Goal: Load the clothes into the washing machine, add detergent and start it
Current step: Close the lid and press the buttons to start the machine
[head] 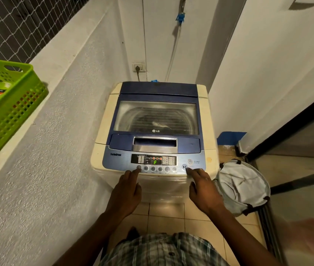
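Indoors — tiled floor (white walls)

The washing machine is a cream top-loader with a blue top, standing upright in a narrow corner against the back wall. Its lid is closed flat, and through the clear window clothes lie dimly in the drum. The control panel along the front edge is lit, showing a green "F" and several red indicators above a row of round buttons.
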A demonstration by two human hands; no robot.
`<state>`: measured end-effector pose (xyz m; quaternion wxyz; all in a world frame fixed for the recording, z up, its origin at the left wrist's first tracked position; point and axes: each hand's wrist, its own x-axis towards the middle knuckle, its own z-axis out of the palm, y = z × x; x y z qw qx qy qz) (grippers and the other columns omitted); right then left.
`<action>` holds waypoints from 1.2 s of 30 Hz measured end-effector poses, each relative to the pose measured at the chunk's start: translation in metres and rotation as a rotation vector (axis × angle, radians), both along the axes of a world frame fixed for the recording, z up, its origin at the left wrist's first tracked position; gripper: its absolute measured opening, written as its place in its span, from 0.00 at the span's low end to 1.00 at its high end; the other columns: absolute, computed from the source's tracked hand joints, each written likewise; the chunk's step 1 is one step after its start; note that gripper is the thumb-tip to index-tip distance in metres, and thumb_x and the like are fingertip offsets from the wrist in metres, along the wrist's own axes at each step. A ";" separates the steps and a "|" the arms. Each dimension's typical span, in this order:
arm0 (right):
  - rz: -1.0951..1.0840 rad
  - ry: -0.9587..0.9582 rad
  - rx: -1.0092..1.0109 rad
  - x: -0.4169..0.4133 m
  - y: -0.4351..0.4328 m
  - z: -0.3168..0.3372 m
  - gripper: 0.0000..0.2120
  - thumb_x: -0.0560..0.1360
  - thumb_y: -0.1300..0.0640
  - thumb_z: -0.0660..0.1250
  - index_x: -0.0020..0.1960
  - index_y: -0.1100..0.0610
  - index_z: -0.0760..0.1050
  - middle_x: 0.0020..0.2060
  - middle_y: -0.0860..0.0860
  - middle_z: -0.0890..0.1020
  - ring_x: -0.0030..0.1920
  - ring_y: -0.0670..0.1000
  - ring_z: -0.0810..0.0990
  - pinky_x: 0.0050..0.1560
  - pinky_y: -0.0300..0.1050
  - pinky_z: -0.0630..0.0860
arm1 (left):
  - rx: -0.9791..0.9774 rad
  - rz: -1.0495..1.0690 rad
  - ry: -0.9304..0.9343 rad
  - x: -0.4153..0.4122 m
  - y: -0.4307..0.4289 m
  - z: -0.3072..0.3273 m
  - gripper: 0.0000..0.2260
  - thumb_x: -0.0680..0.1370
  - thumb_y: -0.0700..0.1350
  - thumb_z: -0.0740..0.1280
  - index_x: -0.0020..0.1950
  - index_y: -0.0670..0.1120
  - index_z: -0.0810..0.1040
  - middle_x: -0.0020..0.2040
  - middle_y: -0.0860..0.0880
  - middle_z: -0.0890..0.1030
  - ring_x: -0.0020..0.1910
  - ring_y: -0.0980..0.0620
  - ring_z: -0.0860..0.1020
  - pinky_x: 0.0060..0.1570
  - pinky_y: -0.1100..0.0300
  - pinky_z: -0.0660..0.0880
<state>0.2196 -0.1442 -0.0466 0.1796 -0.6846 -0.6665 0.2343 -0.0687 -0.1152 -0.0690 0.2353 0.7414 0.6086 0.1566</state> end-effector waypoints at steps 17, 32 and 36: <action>0.007 -0.026 -0.040 -0.011 -0.011 -0.008 0.28 0.78 0.62 0.63 0.77 0.52 0.68 0.63 0.50 0.76 0.63 0.52 0.76 0.56 0.39 0.70 | -0.041 -0.034 0.070 0.007 0.006 -0.006 0.27 0.81 0.47 0.62 0.79 0.55 0.59 0.61 0.49 0.73 0.55 0.54 0.74 0.47 0.62 0.78; 0.029 -0.028 -0.026 -0.009 -0.003 -0.007 0.29 0.76 0.63 0.64 0.77 0.53 0.69 0.59 0.50 0.77 0.60 0.53 0.77 0.56 0.44 0.76 | -0.059 -0.049 0.112 0.014 0.011 -0.010 0.27 0.81 0.50 0.60 0.79 0.59 0.55 0.61 0.50 0.71 0.56 0.53 0.73 0.50 0.57 0.80; 0.024 -0.029 -0.019 -0.008 -0.002 -0.008 0.29 0.76 0.63 0.64 0.76 0.53 0.68 0.58 0.50 0.77 0.59 0.53 0.77 0.56 0.44 0.76 | -0.084 -0.050 0.141 0.014 0.014 -0.011 0.28 0.81 0.49 0.60 0.80 0.58 0.55 0.62 0.50 0.70 0.59 0.53 0.72 0.53 0.56 0.80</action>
